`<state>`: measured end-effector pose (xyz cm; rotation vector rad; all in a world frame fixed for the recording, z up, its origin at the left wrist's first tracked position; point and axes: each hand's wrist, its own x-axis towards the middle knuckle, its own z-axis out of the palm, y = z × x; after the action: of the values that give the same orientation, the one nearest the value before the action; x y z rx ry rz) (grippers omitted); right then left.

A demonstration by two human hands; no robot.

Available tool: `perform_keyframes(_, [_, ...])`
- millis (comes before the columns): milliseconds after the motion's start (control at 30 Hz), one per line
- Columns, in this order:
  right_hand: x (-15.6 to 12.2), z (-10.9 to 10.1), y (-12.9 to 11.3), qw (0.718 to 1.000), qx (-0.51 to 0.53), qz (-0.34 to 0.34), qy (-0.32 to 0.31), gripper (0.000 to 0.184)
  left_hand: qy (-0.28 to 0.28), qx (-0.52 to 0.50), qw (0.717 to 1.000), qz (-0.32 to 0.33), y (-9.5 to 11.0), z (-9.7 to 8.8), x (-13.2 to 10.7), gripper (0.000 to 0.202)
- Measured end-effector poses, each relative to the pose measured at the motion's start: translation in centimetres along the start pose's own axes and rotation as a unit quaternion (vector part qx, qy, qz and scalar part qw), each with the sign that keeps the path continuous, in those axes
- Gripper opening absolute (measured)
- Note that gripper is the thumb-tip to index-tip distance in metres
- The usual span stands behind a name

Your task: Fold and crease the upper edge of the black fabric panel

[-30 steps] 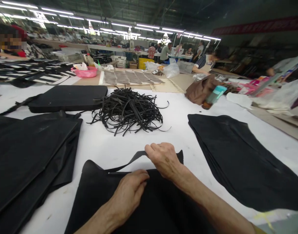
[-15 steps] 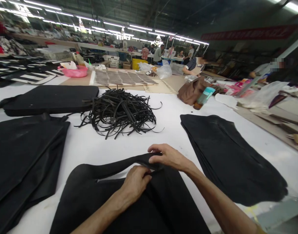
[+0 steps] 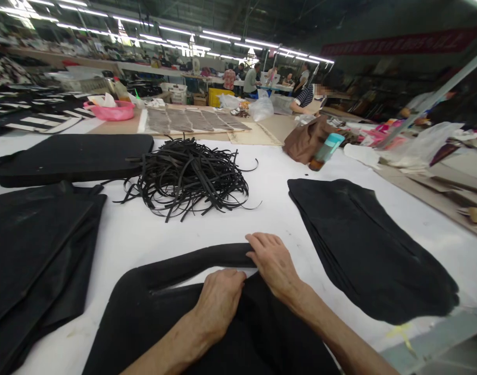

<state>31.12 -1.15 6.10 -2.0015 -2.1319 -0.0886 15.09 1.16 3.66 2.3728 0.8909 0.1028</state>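
A black fabric piece (image 3: 125, 317) with rounded corners lies in front of me, with a long slit below its far edge through which a white surface shows. My left hand (image 3: 221, 299) is closed on the near edge of the slit, its fingertips curled under and partly hidden. To its right, my right hand (image 3: 275, 265) grips the far band of the fabric near the slit's right end, thumb and fingers around the edge. Beyond both hands lies a tangled pile of thin black strips (image 3: 195, 179).
Folded black pieces (image 3: 31, 250) lie at the left, and a stack of black panels (image 3: 367, 245) at the right. Further back are a flat black stack (image 3: 74, 156), a pink basket (image 3: 113, 111), a brown bag (image 3: 304, 140) and a turquoise-topped bottle (image 3: 327, 151). Other people work far off.
My right hand has shifted slightly right along the far band and turned more back-up. The band now lies smoother and straighter. My left hand stays at the slit's near edge.
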Motion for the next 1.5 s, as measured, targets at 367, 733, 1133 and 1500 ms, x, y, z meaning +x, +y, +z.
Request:
perform_keyframes(367, [-3.0,1.7,-0.6,0.984,0.081,-0.092,-0.126,0.028,0.025,0.021,0.999,0.012,-2.2,-0.6,-1.3,0.012])
perform_keyframes(733, [-3.0,2.3,-1.4,0.989,0.0,-0.065,-0.133,0.024,0.085,0.031,0.992,-0.09,-9.9,-4.2,-9.9,0.026])
perform_keyframes(1133, [-1.4,3.6,-7.6,0.981,0.114,-0.065,-0.144,0.018,0.112,0.034,0.986,-0.119,-8.8,-2.9,-8.8,0.021])
perform_keyframes(1500, [-1.7,4.9,-8.0,0.983,0.12,-0.082,-0.113,0.018,0.096,0.063,0.988,-0.103,-7.9,-2.6,-7.7,0.022])
